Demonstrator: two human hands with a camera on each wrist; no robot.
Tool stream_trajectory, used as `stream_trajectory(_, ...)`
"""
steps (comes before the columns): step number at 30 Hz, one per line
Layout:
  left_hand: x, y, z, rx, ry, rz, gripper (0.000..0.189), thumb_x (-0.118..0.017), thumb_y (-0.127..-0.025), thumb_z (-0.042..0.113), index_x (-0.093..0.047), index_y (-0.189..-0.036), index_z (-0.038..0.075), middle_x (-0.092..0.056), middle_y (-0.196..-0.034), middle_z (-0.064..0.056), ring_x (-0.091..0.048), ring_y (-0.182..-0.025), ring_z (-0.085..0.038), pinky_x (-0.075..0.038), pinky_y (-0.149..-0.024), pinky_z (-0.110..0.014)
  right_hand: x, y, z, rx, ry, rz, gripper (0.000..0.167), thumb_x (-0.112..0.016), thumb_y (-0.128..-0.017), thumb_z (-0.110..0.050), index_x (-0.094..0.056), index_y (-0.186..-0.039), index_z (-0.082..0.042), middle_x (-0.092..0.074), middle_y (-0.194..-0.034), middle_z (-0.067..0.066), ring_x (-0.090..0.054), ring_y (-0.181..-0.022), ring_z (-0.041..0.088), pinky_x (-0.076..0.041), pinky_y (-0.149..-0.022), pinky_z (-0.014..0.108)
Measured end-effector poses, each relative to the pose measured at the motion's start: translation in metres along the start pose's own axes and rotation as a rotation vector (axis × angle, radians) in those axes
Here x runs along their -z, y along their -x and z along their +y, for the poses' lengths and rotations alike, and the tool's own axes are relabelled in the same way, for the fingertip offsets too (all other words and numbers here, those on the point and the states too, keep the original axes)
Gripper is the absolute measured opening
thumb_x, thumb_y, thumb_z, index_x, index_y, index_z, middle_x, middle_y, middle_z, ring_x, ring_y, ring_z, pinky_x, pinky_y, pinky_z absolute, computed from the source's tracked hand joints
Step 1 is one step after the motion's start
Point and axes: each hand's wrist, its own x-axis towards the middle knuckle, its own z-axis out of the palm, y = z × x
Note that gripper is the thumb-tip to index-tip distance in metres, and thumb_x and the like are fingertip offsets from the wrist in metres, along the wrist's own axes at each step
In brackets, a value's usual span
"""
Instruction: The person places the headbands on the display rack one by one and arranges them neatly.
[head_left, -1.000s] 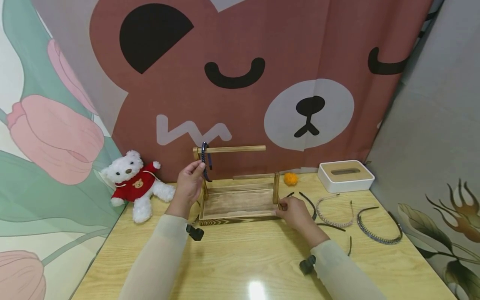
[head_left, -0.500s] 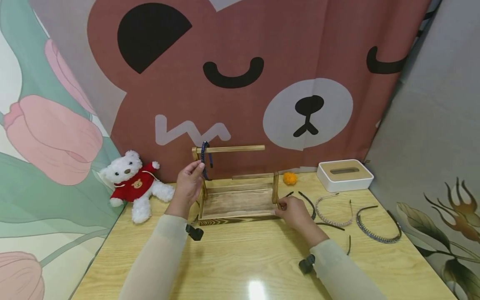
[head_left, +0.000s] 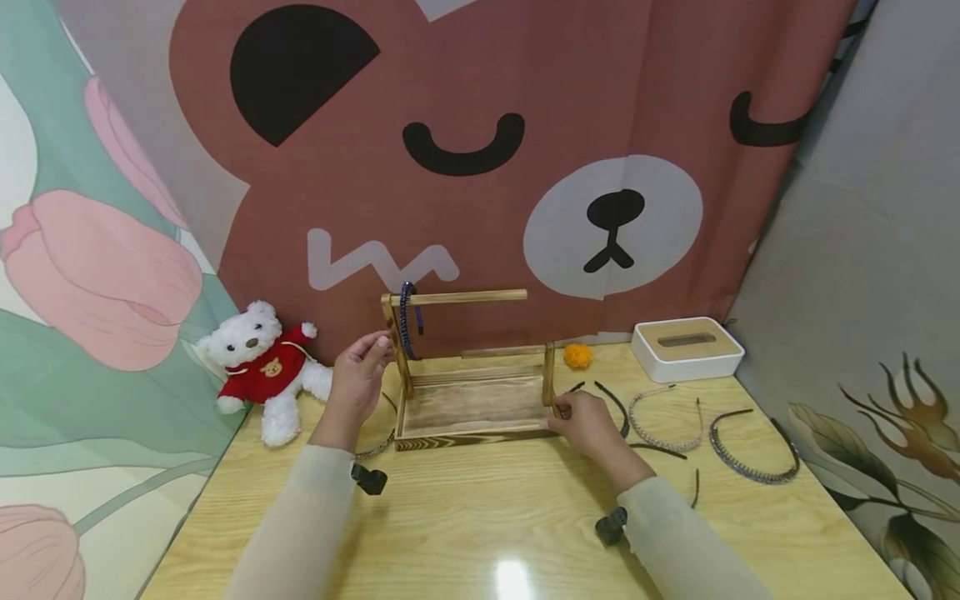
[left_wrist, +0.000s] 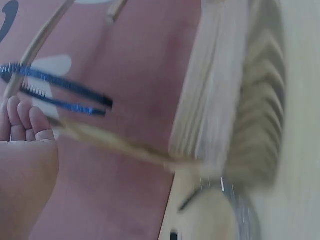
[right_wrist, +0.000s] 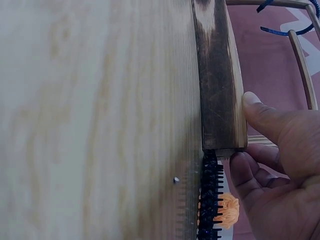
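A dark blue headband (head_left: 406, 321) hangs over the upper bar of a wooden display stand (head_left: 472, 440), close to the left post. My left hand (head_left: 360, 375) is just left of that post, apart from the headband, its fingers loosely bent around nothing. In the left wrist view the blue headband (left_wrist: 65, 85) dangles beyond the fingertips (left_wrist: 37, 117). My right hand (head_left: 585, 423) grips the stand's front right corner. Seen from the right wrist, the thumb (right_wrist: 262, 112) lies against the stand's wooden edge (right_wrist: 220, 75), with the other fingers bent at its end.
Several headbands lie right of the stand, among them a pale one (head_left: 663, 442) and a grey toothed one (head_left: 753, 467). Another headband (head_left: 378, 448) lies by its left end. Behind are an orange pompom (head_left: 577, 356), a white tissue box (head_left: 686, 362) and a white teddy bear (head_left: 279, 408).
My left hand has let go of the blue headband and drawn back to the left and slightly down. The headband stays on the bar. My right hand keeps its place on the stand.
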Motion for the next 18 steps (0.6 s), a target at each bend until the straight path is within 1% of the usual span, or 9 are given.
stream_trajectory(2, 0.015, 0.008, 0.0, 0.037, -0.209, -0.009, 0.039, -0.067, -0.112, 0.026, -0.068, -0.14, -0.001, -0.073, -0.11, 0.005, -0.065, -0.109, -0.013, -0.054, -0.097, -0.028, -0.001, -0.001, 0.0, 0.006, 0.006, 0.003, 0.042, -0.084, -0.099, -0.025, -0.077, -0.133, -0.001, -0.076, -0.116, 0.013, -0.071, -0.106, 0.027, -0.062, -0.092, 0.05)
stream_trajectory(4, 0.031, 0.017, 0.0, 0.058, -0.468, -0.06, 0.046, -0.069, -0.11, 0.035, -0.068, -0.143, 0.004, -0.074, -0.118, 0.003, -0.066, -0.113, -0.013, -0.054, -0.096, -0.028, -0.001, -0.001, 0.001, 0.012, 0.015, 0.005, 0.043, -0.085, -0.099, -0.025, -0.077, -0.133, 0.0, -0.076, -0.118, 0.013, -0.072, -0.107, 0.028, -0.063, -0.093, 0.051)
stream_trajectory(6, 0.044, 0.026, -0.003, 0.036, -0.705, -0.125, 0.045, -0.073, -0.107, 0.038, -0.071, -0.141, 0.008, -0.076, -0.123, -0.002, -0.069, -0.117, -0.018, -0.057, -0.096, -0.035, -0.001, -0.001, 0.002, 0.021, 0.028, 0.009, 0.043, -0.085, -0.098, -0.025, -0.077, -0.133, 0.0, -0.076, -0.118, 0.014, -0.073, -0.108, 0.029, -0.063, -0.094, 0.051)
stream_trajectory(7, 0.05, 0.03, -0.005, 0.017, -0.798, -0.157, 0.044, -0.075, -0.106, 0.037, -0.072, -0.14, 0.009, -0.076, -0.127, -0.006, -0.07, -0.12, -0.023, -0.059, -0.101, -0.041, -0.001, -0.001, 0.002, 0.023, 0.031, 0.009, 0.044, -0.085, -0.098, -0.025, -0.077, -0.133, 0.0, -0.076, -0.118, 0.014, -0.073, -0.109, 0.029, -0.063, -0.094, 0.051)
stream_trajectory(9, 0.059, 0.039, -0.007, -0.025, -0.948, -0.212, 0.041, -0.08, -0.103, 0.032, -0.074, -0.137, 0.009, -0.075, -0.131, -0.013, -0.07, -0.124, -0.033, -0.06, -0.105, -0.053, 0.001, -0.001, 0.001, 0.022, 0.029, 0.004, 0.044, -0.085, -0.099, -0.025, -0.076, -0.133, 0.001, -0.076, -0.118, 0.015, -0.073, -0.109, 0.03, -0.063, -0.094, 0.051)
stream_trajectory(11, 0.068, 0.048, -0.009, -0.054, -1.07, -0.247, 0.042, -0.083, -0.101, 0.028, -0.074, -0.135, 0.007, -0.075, -0.133, -0.015, -0.069, -0.128, -0.04, -0.057, -0.108, -0.061, 0.002, -0.001, 0.0, 0.021, 0.024, 0.004, 0.044, -0.085, -0.099, -0.025, -0.076, -0.134, 0.001, -0.076, -0.118, 0.015, -0.073, -0.109, 0.03, -0.063, -0.094, 0.051)
stream_trajectory(13, 0.077, 0.057, -0.01, -0.058, -1.157, -0.271, 0.043, -0.085, -0.098, 0.026, -0.075, -0.135, 0.006, -0.074, -0.135, -0.015, -0.068, -0.129, -0.042, -0.056, -0.109, -0.062, 0.002, -0.001, 0.0, 0.023, 0.02, 0.0, 0.044, -0.085, -0.099, -0.025, -0.076, -0.134, 0.0, -0.075, -0.118, 0.015, -0.073, -0.109, 0.03, -0.063, -0.094, 0.051)
stream_trajectory(16, 0.089, 0.068, -0.013, -0.053, -1.239, -0.304, 0.042, -0.089, -0.094, 0.025, -0.078, -0.13, 0.006, -0.075, -0.134, -0.014, -0.07, -0.125, -0.04, -0.058, -0.105, -0.06, 0.001, -0.001, 0.0, 0.031, 0.017, 0.0, 0.044, -0.085, -0.099, -0.026, -0.077, -0.133, 0.0, -0.076, -0.119, 0.015, -0.072, -0.11, 0.03, -0.062, -0.095, 0.052)
stream_trajectory(18, 0.097, 0.072, -0.015, -0.041, -1.266, -0.322, 0.041, -0.091, -0.092, 0.024, -0.079, -0.127, 0.007, -0.075, -0.134, -0.013, -0.07, -0.125, -0.039, -0.058, -0.105, -0.058, 0.002, -0.001, 0.0, 0.027, 0.014, -0.002, 0.045, -0.085, -0.099, -0.026, -0.076, -0.134, 0.0, -0.076, -0.12, 0.016, -0.073, -0.111, 0.031, -0.062, -0.095, 0.052)
